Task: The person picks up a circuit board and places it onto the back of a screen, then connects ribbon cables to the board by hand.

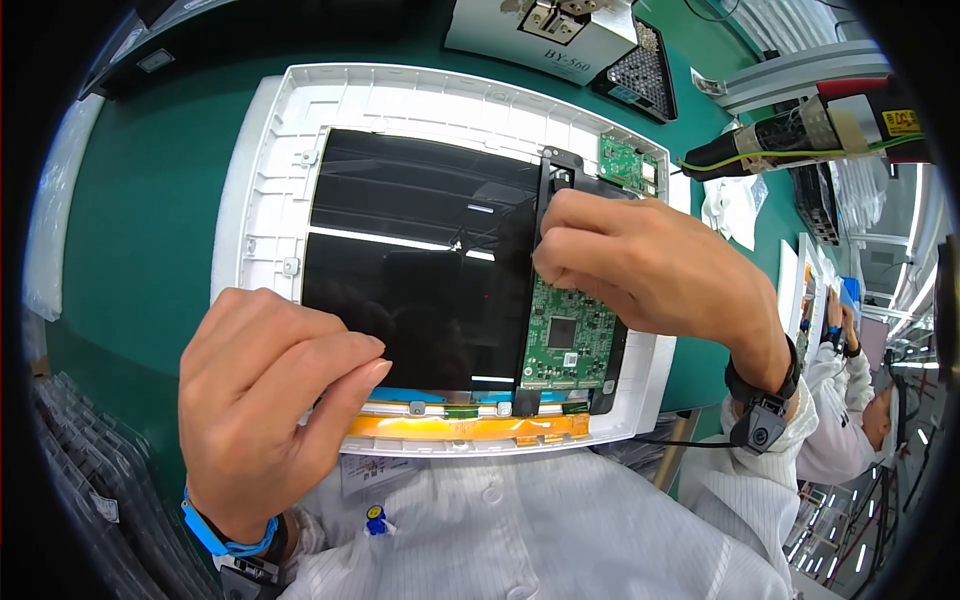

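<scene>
A white plastic housing (262, 195) lies on the bench with a dark display panel (420, 290) inside it. A green circuit board (555, 350) and a black metal bracket (533, 330) lie along the panel's right side. Over the bracket's upper part, my right hand (630, 255) is closed with curled fingertips; whatever they grip is hidden. My left hand (270, 390) hovers at the panel's lower left corner, thumb and forefinger pinched together, and anything between them is too small to make out. An orange flat cable (450, 428) runs along the housing's near edge.
A smaller green board (627, 163) sits in the housing's far right corner. Behind stands a white boxy machine (540, 45) beside a black tray of small parts (640, 75). An electric screwdriver (790, 135) hangs at right. Clear plastic trays (90, 480) are stacked at left. Another person (840, 420) works at far right.
</scene>
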`<move>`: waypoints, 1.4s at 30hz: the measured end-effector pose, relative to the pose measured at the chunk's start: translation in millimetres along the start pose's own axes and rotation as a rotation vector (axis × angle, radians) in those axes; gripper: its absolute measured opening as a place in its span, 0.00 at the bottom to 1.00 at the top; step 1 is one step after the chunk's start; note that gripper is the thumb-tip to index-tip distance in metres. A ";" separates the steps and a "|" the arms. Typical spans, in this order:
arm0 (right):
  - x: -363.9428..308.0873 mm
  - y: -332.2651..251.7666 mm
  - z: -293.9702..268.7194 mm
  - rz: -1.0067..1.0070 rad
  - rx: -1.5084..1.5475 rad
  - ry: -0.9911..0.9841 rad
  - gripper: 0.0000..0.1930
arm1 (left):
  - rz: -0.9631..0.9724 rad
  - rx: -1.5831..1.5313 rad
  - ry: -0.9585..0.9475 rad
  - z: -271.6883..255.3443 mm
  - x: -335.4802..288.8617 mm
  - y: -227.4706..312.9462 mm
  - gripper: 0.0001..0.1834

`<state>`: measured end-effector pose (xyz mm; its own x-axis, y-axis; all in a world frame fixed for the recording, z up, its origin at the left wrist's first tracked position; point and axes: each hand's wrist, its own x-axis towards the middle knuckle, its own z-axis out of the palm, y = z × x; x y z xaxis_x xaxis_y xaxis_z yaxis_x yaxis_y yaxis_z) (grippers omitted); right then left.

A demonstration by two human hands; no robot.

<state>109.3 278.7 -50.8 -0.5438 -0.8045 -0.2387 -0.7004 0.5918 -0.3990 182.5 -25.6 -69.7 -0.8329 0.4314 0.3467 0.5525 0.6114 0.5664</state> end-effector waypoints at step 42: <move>-100.9 -91.6 75.6 0.370 0.370 0.365 0.08 | 0.136 -0.177 -0.505 46.7 19.1 43.1 0.13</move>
<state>263.3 301.8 -57.0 -0.8874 -0.4428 -0.1278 -0.2658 0.7183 -0.6430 191.9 39.9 -73.6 -0.6112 0.7899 0.0490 0.6040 0.4255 0.6739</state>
